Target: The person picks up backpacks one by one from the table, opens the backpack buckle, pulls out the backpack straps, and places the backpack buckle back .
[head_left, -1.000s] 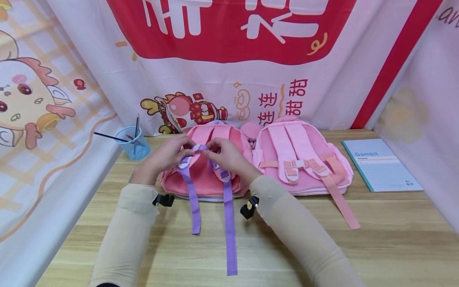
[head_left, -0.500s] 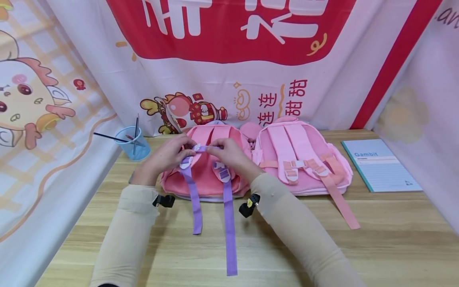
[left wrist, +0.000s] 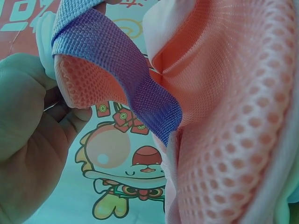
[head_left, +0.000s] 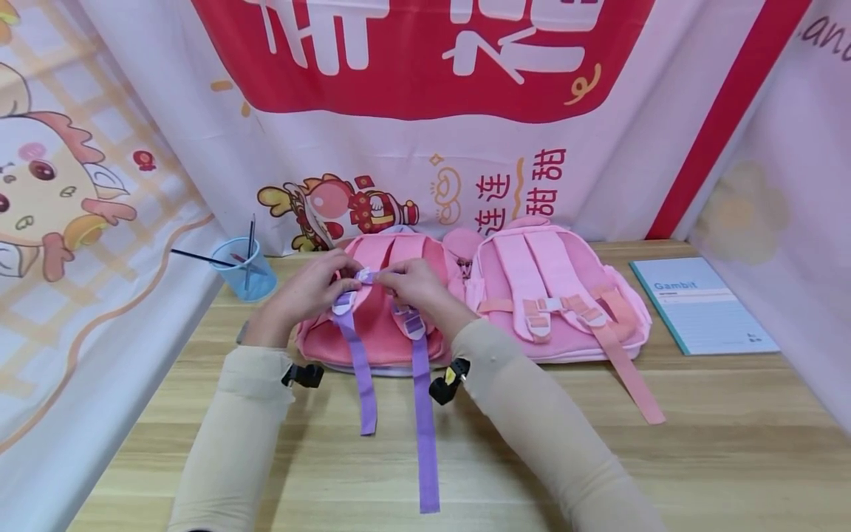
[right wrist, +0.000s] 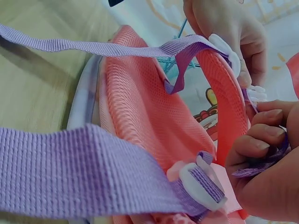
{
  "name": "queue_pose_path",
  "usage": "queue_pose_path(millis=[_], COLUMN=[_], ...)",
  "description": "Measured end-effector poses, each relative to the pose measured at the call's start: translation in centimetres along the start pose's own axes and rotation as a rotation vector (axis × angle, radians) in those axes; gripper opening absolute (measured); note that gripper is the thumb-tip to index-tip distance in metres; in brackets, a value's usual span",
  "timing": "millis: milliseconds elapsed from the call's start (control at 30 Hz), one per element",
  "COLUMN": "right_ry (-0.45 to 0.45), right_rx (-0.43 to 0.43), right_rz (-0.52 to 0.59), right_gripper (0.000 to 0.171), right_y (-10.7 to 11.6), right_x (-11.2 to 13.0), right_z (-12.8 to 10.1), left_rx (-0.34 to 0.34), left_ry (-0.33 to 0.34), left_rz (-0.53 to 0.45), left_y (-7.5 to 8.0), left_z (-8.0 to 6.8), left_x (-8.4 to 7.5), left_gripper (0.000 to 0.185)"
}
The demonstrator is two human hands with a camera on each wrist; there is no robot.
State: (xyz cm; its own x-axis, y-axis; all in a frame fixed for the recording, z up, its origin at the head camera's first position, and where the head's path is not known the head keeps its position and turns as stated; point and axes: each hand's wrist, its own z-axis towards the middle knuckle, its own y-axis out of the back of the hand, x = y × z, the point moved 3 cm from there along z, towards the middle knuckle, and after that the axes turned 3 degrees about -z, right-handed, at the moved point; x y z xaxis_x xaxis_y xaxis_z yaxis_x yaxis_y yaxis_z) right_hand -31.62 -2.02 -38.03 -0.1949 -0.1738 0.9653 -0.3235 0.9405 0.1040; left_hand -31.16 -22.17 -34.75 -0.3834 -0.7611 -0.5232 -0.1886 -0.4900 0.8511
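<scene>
A coral-pink backpack (head_left: 379, 340) lies with its straps up. My left hand (head_left: 309, 292) grips its left shoulder strap (right wrist: 219, 79) beside a white buckle (right wrist: 226, 51). A small white clip (head_left: 366, 275) sits at the left fingertips. My right hand (head_left: 419, 284) pinches purple webbing (right wrist: 261, 163) that runs to this clip, its fingers curled in the right wrist view. Two purple strap tails (head_left: 425, 428) hang from the shoulder straps onto the table. Near the right hand, another white buckle (right wrist: 201, 184) holds purple webbing. The left fingertips are partly hidden behind the strap in the left wrist view.
A light pink backpack (head_left: 561, 288) with peach straps lies to the right, touching the first. Farther right lies a blue-and-white notebook (head_left: 705, 307). A blue mesh cup (head_left: 246, 277) with pencils stands at the left. Printed cloth walls (head_left: 399, 140) border the wooden table (head_left: 319, 473).
The right hand first drew the purple webbing rightward, stretching it straight, then came back left near the clip. The left hand stays in place. The head view has shifted slightly.
</scene>
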Motion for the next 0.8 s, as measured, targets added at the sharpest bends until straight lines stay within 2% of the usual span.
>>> queue_pose_path(millis=[267,600,800], right_ry=[-0.032,-0.043,-0.022], right_rx=[0.042,0.056,0.075], right_rz=[0.166,0.184,0.159], right_gripper=[0.022,0.022,0.022], right_y=[-0.7,-1.6,-1.0], right_x=[0.0,-0.2,-0.2], right_z=[0.2,0.6,0.6], left_rx=[-0.002,-0.004,-0.016], left_ry=[0.011,-0.002,-0.019], left_rz=[-0.024,-0.038,-0.040], left_y=[0.0,-0.2,-0.2], left_z=[-0.1,0.1,0.2], left_x=[0.0,0.1,0.2], left_gripper=[0.027,0.026,0.027])
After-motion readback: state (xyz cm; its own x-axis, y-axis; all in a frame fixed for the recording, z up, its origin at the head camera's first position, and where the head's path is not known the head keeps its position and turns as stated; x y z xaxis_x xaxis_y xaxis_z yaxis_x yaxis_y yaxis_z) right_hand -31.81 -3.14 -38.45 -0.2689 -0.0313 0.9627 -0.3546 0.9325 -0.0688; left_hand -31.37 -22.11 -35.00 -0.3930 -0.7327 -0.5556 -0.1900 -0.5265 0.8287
